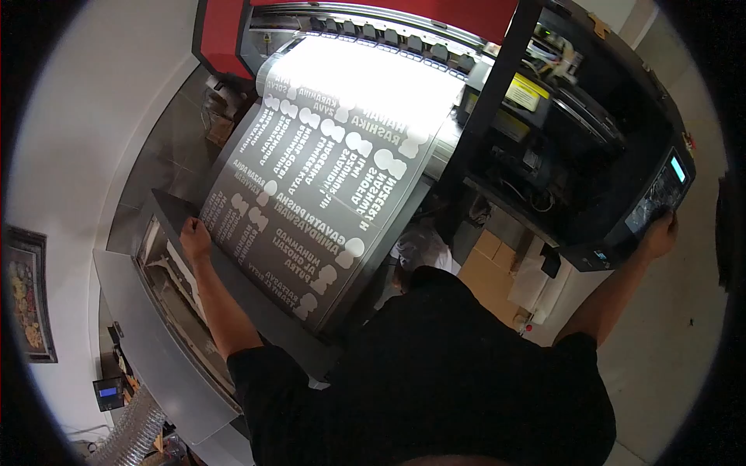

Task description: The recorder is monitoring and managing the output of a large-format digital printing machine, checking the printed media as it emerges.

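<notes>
A wide sheet of film [303, 182], printed with rows of white mirrored lettering and rounded shapes, comes down from a large-format printer [536, 140]. Its upper part glows white under a bright light. My left hand [195, 237] is closed at the sheet's left edge, over the dark frame; what its fingers hold, if anything, is hidden. Off to the right, my right hand [660, 235] rests against the lower right of the printer's control panel [657, 194], beside its small lit screen. Its fingers are bent and partly hidden, so their grip is unclear.
A grey metal unit [167, 334] with an open slot stands at the left. Cardboard boxes [486, 268] and a white roll [548, 291] lie under the printer's right end. A person's head and light clothing [420, 248] show below the sheet. A framed picture [29, 295] hangs at left.
</notes>
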A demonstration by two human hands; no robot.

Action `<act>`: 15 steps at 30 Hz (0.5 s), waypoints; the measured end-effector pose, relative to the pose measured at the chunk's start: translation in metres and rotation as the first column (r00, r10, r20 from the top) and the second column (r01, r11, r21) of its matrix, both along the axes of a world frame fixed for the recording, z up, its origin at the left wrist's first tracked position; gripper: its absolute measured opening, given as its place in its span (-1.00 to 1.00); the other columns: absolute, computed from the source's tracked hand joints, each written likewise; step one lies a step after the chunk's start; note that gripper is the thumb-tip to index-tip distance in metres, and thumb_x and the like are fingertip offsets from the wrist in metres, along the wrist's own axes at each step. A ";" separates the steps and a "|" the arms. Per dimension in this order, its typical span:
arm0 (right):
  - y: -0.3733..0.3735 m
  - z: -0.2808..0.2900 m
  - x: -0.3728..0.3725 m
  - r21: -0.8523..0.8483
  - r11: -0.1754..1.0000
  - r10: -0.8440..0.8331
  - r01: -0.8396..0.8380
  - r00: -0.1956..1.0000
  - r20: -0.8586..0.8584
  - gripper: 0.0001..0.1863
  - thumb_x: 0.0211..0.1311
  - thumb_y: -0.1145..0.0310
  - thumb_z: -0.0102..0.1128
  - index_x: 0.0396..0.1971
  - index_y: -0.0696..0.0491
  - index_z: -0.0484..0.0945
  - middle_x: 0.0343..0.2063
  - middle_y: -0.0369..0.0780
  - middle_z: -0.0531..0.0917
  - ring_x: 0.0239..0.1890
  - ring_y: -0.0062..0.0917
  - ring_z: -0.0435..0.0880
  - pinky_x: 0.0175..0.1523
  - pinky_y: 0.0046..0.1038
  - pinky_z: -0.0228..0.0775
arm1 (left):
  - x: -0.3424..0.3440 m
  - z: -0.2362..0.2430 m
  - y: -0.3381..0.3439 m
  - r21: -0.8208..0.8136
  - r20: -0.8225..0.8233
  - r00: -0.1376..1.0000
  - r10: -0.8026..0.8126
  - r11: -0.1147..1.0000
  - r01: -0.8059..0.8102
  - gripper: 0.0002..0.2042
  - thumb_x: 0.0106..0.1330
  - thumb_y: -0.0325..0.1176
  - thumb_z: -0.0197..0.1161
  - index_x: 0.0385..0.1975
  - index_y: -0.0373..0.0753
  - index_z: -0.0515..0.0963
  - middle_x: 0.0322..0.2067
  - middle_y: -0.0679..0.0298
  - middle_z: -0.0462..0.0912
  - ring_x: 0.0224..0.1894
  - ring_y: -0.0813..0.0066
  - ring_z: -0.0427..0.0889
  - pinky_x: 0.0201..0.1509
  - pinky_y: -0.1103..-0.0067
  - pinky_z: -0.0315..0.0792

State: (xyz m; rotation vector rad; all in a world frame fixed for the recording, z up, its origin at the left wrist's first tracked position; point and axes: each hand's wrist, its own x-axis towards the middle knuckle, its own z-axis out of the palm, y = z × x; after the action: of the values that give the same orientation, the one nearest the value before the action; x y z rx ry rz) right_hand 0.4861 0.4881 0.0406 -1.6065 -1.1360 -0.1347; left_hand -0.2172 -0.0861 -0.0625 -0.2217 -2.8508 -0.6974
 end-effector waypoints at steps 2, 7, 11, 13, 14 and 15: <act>-0.001 0.000 0.000 0.022 0.998 0.063 -0.062 0.997 -0.044 -0.55 0.13 0.04 -0.09 -0.13 0.04 0.52 -0.11 -0.09 0.52 -0.03 -0.23 0.46 0.05 -0.27 0.23 | -0.003 -0.003 -0.003 -0.025 -0.001 1.000 -0.018 1.000 0.018 -0.84 0.15 -0.29 -0.07 -0.52 -0.18 0.42 -0.59 0.23 0.40 -0.59 0.34 0.26 -0.47 0.27 0.16; 0.010 -0.010 0.015 0.050 0.999 0.015 -0.019 0.997 0.070 -0.55 0.13 0.04 -0.10 -0.13 0.04 0.52 -0.10 -0.11 0.52 -0.03 -0.22 0.46 0.06 -0.26 0.23 | 0.000 0.001 0.003 0.057 -0.029 0.998 -0.049 0.997 0.051 -0.82 0.14 -0.28 -0.07 -0.45 -0.20 0.45 -0.52 0.15 0.46 -0.54 0.23 0.36 -0.43 0.24 0.21; 0.000 -0.001 0.001 -0.002 1.000 0.018 -0.018 0.999 -0.033 -0.54 0.14 0.04 -0.11 -0.11 0.04 0.51 -0.09 -0.11 0.51 -0.01 -0.22 0.45 0.09 -0.28 0.20 | 0.000 -0.002 0.002 0.042 -0.079 0.996 -0.037 0.998 0.040 -0.81 0.13 -0.29 -0.06 -0.43 -0.23 0.46 -0.49 0.12 0.49 -0.50 0.18 0.40 -0.41 0.24 0.25; -0.001 0.000 0.001 -0.001 1.000 0.030 -0.030 0.999 -0.025 -0.54 0.14 0.04 -0.12 -0.11 0.04 0.50 -0.09 -0.11 0.51 -0.01 -0.22 0.45 0.09 -0.28 0.19 | -0.003 -0.003 -0.001 0.039 -0.076 0.996 -0.056 0.997 0.059 -0.81 0.11 -0.30 -0.06 -0.46 -0.24 0.46 -0.51 0.11 0.49 -0.51 0.18 0.41 -0.41 0.27 0.28; -0.001 0.000 0.000 -0.001 0.999 0.041 -0.041 0.999 -0.019 -0.54 0.15 0.03 -0.12 -0.10 0.04 0.50 -0.09 -0.11 0.51 -0.01 -0.23 0.44 0.10 -0.28 0.19 | -0.003 -0.003 0.000 0.039 -0.076 0.996 -0.056 0.998 0.059 -0.81 0.11 -0.30 -0.06 -0.46 -0.24 0.46 -0.51 0.11 0.49 -0.51 0.18 0.41 -0.41 0.27 0.28; -0.002 0.000 -0.002 -0.001 0.999 0.042 -0.042 0.999 -0.020 -0.54 0.15 0.03 -0.12 -0.10 0.04 0.50 -0.09 -0.11 0.51 -0.01 -0.23 0.44 0.10 -0.28 0.19 | -0.002 -0.003 0.000 0.055 -0.091 0.995 -0.052 0.997 0.057 -0.81 0.11 -0.30 -0.06 -0.48 -0.25 0.46 -0.53 0.11 0.49 -0.52 0.18 0.42 -0.41 0.29 0.28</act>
State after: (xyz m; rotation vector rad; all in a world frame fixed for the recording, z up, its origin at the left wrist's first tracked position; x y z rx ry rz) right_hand 0.4845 0.4858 0.0406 -1.5812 -1.1541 -0.0905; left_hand -0.2191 -0.0857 -0.0653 -0.3153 -2.7453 -0.7587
